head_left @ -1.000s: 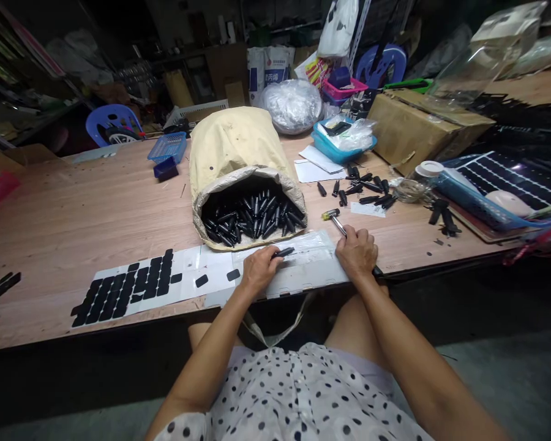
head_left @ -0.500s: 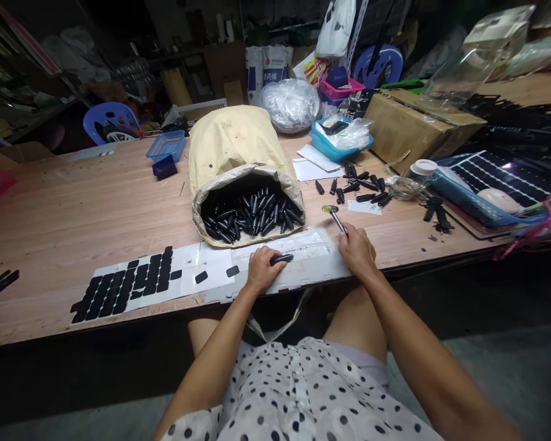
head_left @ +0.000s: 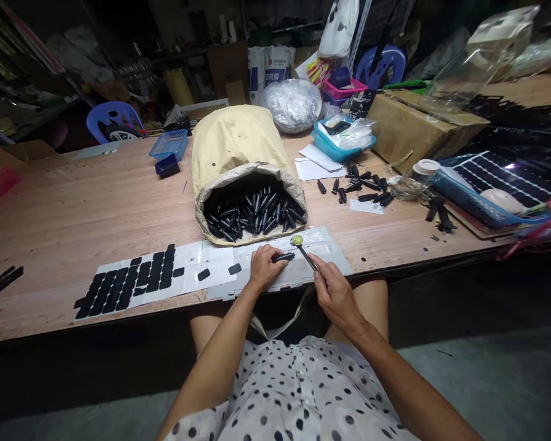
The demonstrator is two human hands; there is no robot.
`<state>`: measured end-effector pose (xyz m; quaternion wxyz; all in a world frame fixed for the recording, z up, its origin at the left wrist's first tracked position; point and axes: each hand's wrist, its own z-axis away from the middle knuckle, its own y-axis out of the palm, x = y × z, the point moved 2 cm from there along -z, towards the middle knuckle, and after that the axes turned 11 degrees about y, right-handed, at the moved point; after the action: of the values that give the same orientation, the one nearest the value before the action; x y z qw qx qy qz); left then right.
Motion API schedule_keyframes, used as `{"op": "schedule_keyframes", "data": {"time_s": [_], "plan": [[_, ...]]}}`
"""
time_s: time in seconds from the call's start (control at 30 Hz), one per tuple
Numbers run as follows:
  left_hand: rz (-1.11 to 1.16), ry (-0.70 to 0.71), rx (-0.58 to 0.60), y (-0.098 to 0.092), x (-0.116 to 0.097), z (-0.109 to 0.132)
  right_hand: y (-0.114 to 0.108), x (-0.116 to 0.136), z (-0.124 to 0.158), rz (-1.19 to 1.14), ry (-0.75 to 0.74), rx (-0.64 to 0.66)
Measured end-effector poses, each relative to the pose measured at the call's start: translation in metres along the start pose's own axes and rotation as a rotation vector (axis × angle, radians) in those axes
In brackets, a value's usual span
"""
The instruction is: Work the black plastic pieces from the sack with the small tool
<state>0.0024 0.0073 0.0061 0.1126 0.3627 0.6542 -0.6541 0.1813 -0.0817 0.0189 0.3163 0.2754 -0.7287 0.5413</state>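
Now bringing yellow-headed hammer [head_left: 298,242] leftward, close by black tapered tube [head_left: 283,257], seemingly within tapping reach.
Gripping hammer in closed right hand [head_left: 338,294]; pinching tube in curled left hand [head_left: 263,266], over plastic-covered board [head_left: 331,257] on counter [head_left: 395,242].

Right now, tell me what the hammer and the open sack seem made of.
Hammer: shaft probably polished metal, from its bright glint; head perhaps smooth plastic, by its yellow-green colour. Sack: matt, possibly paper-faced woven plastic, judging by stiff creases and paler lining.
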Motion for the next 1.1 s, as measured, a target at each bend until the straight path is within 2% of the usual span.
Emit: {"op": "schedule_keyframes", "data": {"time_s": [0.17, 0.33, 0.53, 0.7, 0.8, 0.87, 0.97, 1.1], "plan": [[0.004, -0.004, -0.014, 0.002, 0.000, -0.001, 0.007, -0.004, 0.004, 0.074, 0.024, 0.064], [0.008, -0.010, -0.014, 0.003, -0.001, -0.001, 0.009, 0.002, 0.008, 0.049, 0.001, 0.048], [0.005, -0.007, 0.004, 0.003, -0.001, -0.001, 0.016, -0.004, 0.006, 0.039, -0.006, 0.127], [0.026, -0.007, -0.021, 0.004, -0.001, -0.001, -0.009, -0.019, -0.026, 0.168, 0.073, -0.038], [0.025, -0.008, -0.023, 0.005, -0.002, -0.001, -0.028, -0.031, -0.058, 0.350, 0.221, -0.149], [0.024, -0.007, -0.024, 0.005, -0.003, -0.001, -0.035, -0.041, -0.078, 0.461, 0.349, -0.160], [0.026, 0.001, -0.024, 0.005, -0.001, -0.002, -0.032, -0.051, -0.102, 0.576, 0.433, -0.129], [0.022, 0.031, -0.025, 0.006, 0.004, -0.005, -0.016, -0.054, -0.113, 0.686, 0.396, -0.158]]}}
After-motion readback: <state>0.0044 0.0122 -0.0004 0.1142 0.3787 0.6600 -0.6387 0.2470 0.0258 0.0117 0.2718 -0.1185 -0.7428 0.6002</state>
